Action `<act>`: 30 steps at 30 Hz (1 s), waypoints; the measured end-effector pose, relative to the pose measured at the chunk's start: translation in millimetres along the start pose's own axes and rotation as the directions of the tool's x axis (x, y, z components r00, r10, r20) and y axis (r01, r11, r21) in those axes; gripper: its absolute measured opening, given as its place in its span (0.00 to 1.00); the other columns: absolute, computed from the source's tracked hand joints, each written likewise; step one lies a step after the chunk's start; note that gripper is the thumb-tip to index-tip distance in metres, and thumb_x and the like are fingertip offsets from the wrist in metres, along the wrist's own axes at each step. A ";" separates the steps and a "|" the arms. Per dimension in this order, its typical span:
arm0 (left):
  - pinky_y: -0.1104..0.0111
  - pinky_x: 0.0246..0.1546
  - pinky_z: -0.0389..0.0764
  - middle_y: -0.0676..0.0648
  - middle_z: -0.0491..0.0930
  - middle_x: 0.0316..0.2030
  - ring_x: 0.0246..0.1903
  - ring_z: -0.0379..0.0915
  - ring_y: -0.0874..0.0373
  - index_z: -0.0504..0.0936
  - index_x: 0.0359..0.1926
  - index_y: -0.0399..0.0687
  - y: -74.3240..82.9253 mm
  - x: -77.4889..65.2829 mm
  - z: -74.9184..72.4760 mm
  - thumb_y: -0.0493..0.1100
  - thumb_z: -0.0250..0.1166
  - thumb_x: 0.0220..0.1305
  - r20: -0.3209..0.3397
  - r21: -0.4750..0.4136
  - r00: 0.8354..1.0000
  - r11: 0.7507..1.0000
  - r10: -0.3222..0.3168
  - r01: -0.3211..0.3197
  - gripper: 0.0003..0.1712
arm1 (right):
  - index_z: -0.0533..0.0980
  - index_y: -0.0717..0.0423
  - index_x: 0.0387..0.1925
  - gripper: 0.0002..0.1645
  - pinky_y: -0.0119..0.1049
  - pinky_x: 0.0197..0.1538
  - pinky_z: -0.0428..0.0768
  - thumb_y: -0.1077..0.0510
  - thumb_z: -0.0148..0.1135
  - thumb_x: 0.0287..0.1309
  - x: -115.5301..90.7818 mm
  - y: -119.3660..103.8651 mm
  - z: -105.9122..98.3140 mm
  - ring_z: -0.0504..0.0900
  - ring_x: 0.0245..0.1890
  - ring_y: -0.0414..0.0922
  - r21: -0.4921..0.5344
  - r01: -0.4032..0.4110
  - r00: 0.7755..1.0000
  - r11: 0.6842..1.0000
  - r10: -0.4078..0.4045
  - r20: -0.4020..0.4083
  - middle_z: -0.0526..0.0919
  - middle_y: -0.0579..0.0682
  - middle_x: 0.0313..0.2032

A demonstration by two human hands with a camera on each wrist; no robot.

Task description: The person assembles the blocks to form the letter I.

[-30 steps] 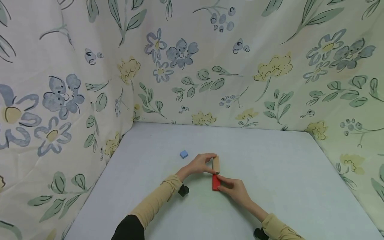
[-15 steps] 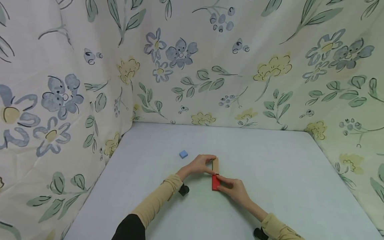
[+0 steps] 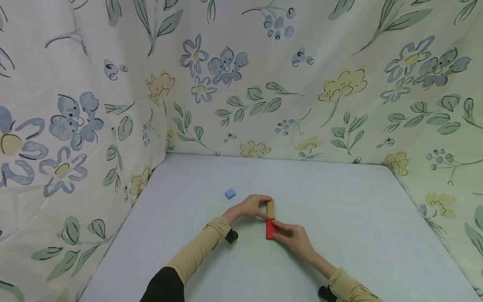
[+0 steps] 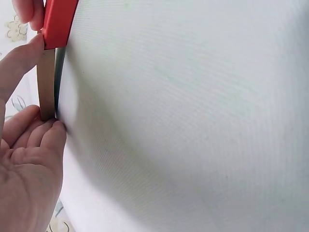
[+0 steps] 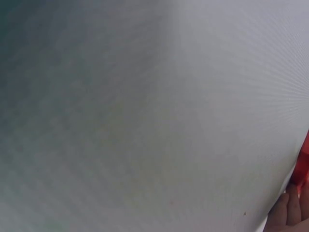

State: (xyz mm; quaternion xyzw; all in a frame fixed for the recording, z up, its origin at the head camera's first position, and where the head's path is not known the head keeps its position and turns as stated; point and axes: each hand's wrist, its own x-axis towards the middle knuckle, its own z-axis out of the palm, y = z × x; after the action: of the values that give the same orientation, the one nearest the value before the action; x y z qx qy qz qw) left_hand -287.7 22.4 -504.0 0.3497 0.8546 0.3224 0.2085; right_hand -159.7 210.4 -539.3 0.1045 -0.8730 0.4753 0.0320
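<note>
My left hand (image 3: 249, 206) pinches a tan wooden block (image 3: 271, 209) by its two ends, thumb at the near end and fingers at the far end. End to end with it, on the near side, is a red block (image 3: 270, 230), which my right hand (image 3: 296, 240) grips from the right. In the left wrist view the tan block (image 4: 47, 84) stands on edge, its end right at the red block (image 4: 59, 24), with a dark strip along its table side. Only a corner of the red block (image 5: 301, 166) and some fingertips show in the right wrist view.
A small blue block (image 3: 230, 193) lies on the white table (image 3: 358, 218), beyond the left hand and to its left. Floral cloth (image 3: 279, 117) hangs behind the table and along both sides.
The tan block has come slightly nearer to me, closer against the red block, with the left fingertips following. My right hand and the red block have barely moved.
</note>
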 end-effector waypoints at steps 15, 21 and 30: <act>0.65 0.67 0.66 0.46 0.69 0.65 0.66 0.62 0.54 0.68 0.65 0.44 1.9 0.9 0.3 0.47 0.73 0.51 0.007 0.027 1.000 0.999 -0.018 0.018 0.41 | 0.80 0.50 0.52 0.27 0.33 0.58 0.76 0.54 0.72 0.47 -0.2 -0.7 0.0 0.78 0.55 0.46 -0.021 0.018 1.000 1.000 -0.018 0.001 0.83 0.46 0.51; 0.65 0.67 0.66 0.47 0.70 0.64 0.66 0.62 0.54 0.69 0.65 0.44 1.8 0.4 -0.1 0.46 0.73 0.51 0.007 0.025 1.000 0.999 -0.025 0.025 0.40 | 0.80 0.49 0.52 0.26 0.32 0.58 0.75 0.54 0.72 0.48 -0.2 -1.7 -0.2 0.77 0.56 0.45 -0.036 0.005 1.000 0.999 -0.005 0.006 0.82 0.47 0.51; 0.65 0.68 0.64 0.47 0.70 0.64 0.66 0.62 0.55 0.69 0.64 0.45 -0.3 1.8 -0.7 0.47 0.74 0.51 0.007 0.042 1.000 0.999 -0.010 0.010 0.40 | 0.80 0.49 0.53 0.26 0.30 0.57 0.75 0.54 0.72 0.48 -0.2 -1.8 0.3 0.76 0.57 0.45 -0.031 0.004 1.000 1.000 -0.004 0.006 0.82 0.47 0.52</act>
State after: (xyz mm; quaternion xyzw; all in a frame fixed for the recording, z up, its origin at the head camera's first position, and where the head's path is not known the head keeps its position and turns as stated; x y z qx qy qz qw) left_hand -289.4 23.3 -503.9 0.3508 0.8621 0.3023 0.2058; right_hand -159.2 209.3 -538.0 0.1073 -0.8801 0.4614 0.0321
